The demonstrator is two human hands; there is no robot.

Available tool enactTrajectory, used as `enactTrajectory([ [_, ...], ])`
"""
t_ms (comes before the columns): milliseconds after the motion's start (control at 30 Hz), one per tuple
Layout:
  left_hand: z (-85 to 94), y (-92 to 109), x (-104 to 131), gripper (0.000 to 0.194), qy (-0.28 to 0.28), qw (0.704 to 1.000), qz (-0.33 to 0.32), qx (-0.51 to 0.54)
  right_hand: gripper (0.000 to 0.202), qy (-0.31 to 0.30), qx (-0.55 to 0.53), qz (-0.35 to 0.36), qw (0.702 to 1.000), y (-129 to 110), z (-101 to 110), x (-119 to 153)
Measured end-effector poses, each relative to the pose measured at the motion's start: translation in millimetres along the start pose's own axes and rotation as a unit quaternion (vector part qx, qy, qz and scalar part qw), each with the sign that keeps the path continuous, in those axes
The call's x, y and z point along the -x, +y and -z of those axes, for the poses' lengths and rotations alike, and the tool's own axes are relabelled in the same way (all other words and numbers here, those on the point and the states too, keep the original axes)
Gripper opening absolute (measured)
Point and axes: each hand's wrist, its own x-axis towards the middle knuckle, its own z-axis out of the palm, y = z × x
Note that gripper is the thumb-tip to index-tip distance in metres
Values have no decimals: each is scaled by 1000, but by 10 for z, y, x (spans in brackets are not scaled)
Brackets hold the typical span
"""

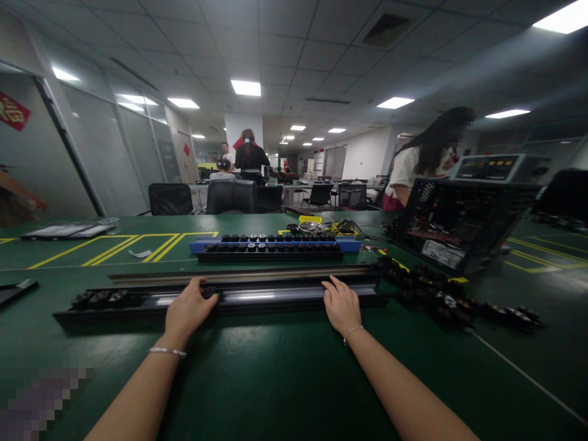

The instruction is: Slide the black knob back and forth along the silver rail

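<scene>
- We saw a long, narrow black tray (114,316) lying crosswise on the smooth green table (257,373), directly before us; a glossy metallic strip (271,295) lined its bed.
- We noted three chunky dark wheels (100,298) seated in a row at the tray's left end.
- Our left hand (189,309) arched over the tray's middle, its thumb and forefinger set apart about a small black piece (209,292); we could not tell whether they gripped it.
- Our right hand (342,304) lay over the tray's right part, its fingers loosely bent and parted.
- Just behind, we observed a slim dark rail (275,277) with a dull, brownish face.
- Farther back stood a flat-sided blue bar (196,248), edged with rows of knobby black parts.
- At right, we found a jumbled dark heap (441,295) beside a boxy, open-sided computer case (459,214).
</scene>
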Motion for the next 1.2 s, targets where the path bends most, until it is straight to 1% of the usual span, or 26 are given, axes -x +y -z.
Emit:
enactTrajectory([
  [467,-91,145,46,48,-12,999,-34,28,38,16,4,8,1000,29,-43,-3],
  [600,-106,170,43,48,-18,998,-41,43,39,19,-3,7,1000,16,-29,3],
  [733,-109,195,52,46,-29,997,-50,52,37,35,-14,7,999,-46,-8,3],
  [800,-113,202,61,45,-36,996,-52,56,36,35,-31,27,999,-131,9,-4],
  [900,-128,204,71,43,-34,995,-59,68,36,18,-71,54,996,-355,29,-21],
  [1000,-147,208,74,42,-32,994,-65,85,36,-13,-121,71,990,-669,30,-46],
  [1100,-164,219,78,40,-33,991,-75,105,36,-59,-162,103,980,-1004,5,-72],
  [1200,-188,229,86,37,-43,986,-94,134,37,-99,-187,103,972,-1304,-41,-96],
])
